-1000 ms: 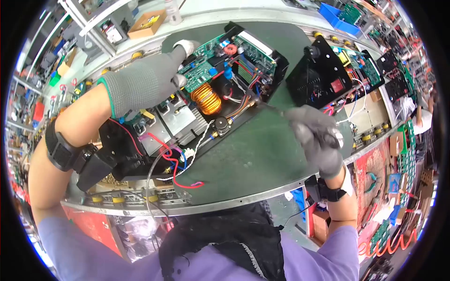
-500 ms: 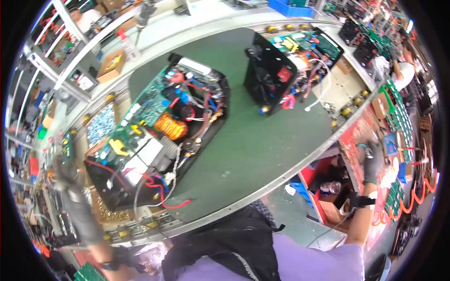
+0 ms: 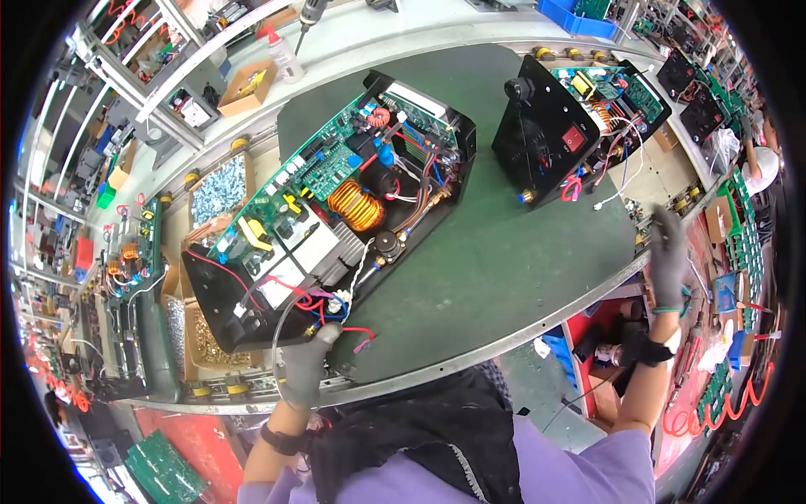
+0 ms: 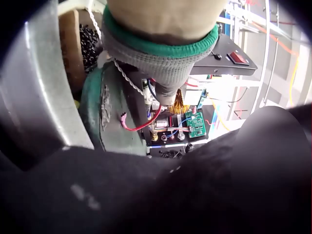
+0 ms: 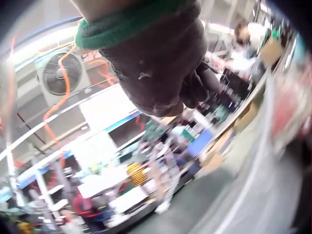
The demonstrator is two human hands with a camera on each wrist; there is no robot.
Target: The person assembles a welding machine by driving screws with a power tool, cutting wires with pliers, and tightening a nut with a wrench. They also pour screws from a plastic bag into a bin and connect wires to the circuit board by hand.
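My gloved left hand [image 3: 304,370] is at the near corner of an open black power unit [image 3: 243,323], fingertips beside its red and white loose wires [image 3: 357,332]. In the left wrist view the glove [image 4: 153,68] partly hides those wires, with thumb and fingers apart. The unit carries a green circuit board [image 3: 327,172] and a copper-wound coil [image 3: 356,206]. My gloved right hand [image 3: 668,260] is raised over the right end of the bench edge, holding nothing visible. Its fingers [image 5: 192,90] hang loosely bent in the right wrist view.
A second black unit [image 3: 546,139] with a red switch stands at the right of the green board [image 3: 495,269]. Boxes of small screws [image 3: 220,340] lie at the left. A spray bottle [image 3: 285,59] and roller rails [image 3: 659,214] are at the back and right.
My left hand left the unit's board, swung out left, then came back to its near corner. My right hand moved from over the green board to the right, then rose a little.
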